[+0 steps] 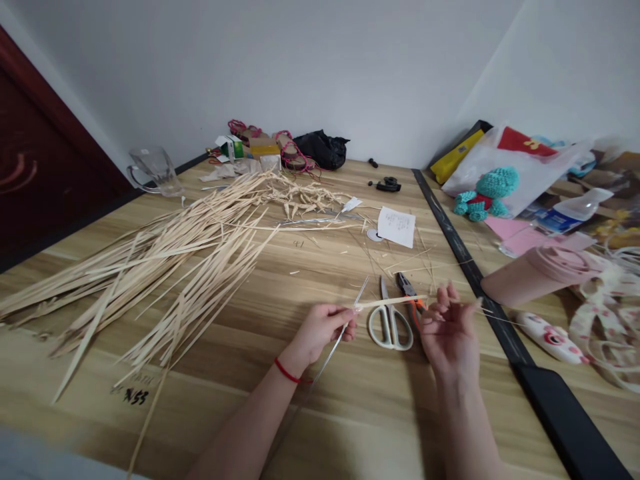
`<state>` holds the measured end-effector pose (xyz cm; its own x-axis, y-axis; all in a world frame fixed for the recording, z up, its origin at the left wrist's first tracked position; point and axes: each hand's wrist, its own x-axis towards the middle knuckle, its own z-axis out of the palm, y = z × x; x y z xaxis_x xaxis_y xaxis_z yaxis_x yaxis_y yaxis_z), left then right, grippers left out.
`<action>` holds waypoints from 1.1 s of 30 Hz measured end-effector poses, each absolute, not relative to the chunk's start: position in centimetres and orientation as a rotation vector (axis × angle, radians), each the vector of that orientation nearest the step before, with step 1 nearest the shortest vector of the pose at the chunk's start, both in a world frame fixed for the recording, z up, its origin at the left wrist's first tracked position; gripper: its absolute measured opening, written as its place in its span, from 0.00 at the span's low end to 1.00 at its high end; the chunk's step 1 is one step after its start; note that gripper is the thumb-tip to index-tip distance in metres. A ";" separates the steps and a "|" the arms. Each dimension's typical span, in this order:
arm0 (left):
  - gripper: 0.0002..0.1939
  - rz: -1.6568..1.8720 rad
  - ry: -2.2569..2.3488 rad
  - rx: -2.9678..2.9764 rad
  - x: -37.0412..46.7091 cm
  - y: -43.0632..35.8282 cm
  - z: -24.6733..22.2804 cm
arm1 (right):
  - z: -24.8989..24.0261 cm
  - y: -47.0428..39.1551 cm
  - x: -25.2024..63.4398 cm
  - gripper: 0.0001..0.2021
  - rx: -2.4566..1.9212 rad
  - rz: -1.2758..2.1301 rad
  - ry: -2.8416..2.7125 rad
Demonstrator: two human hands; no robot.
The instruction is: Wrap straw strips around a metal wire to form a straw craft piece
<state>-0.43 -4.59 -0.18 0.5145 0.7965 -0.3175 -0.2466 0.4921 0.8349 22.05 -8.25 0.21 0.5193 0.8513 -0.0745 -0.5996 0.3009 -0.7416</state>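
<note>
My left hand (pixel 320 328), a red cord around its wrist, is closed on a thin metal wire (pixel 330 360) and the end of a pale flat strip (pixel 390 302). At the fingertips the wire and strip cross. The strip reaches right, towards my right hand (pixel 450 333), which is palm up with fingers loosely curled and apart. Whether its fingers touch the strip's far end is unclear. Beneath the strip lie white-handled scissors (pixel 390 327), beside pliers (pixel 407 287) with orange on the handles, partly hidden by my right hand.
Many pale strips (pixel 200 267) spread over the table's left side, with knotted pieces (pixel 305 197) behind them. A paper note (pixel 397 227) lies at the back. To the right are a pink roll (pixel 540 273), a teal crocheted toy (pixel 490 193) and a bottle (pixel 570 212). A glass mug (pixel 156 172) stands back left.
</note>
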 end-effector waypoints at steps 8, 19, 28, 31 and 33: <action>0.16 0.759 0.821 0.876 -0.1 -4.9 0.4 | 1.8 -8.8 18.5 0.18 -0.982 1.252 -0.572; 0.23 0.778 0.830 0.944 0.8 -4.9 -0.5 | 0.1 -8.0 16.8 0.24 -1.072 1.229 -0.608; 0.24 0.779 0.743 1.019 0.5 -5.2 0.5 | -0.8 -8.0 16.5 0.20 -1.200 1.177 -0.698; 0.24 0.778 0.736 1.066 0.5 -5.2 0.5 | -1.0 -7.9 16.4 0.20 -1.233 1.253 -0.751; 0.24 0.781 0.747 1.108 0.6 -5.3 0.2 | -1.1 -7.9 16.3 0.20 -1.243 1.322 -0.778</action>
<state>0.55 -5.28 0.21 0.5237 0.8420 -0.1294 -0.1672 0.2505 0.9536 16.32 -7.93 -1.06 0.1589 0.9614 -0.2244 -0.2702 -0.1763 -0.9465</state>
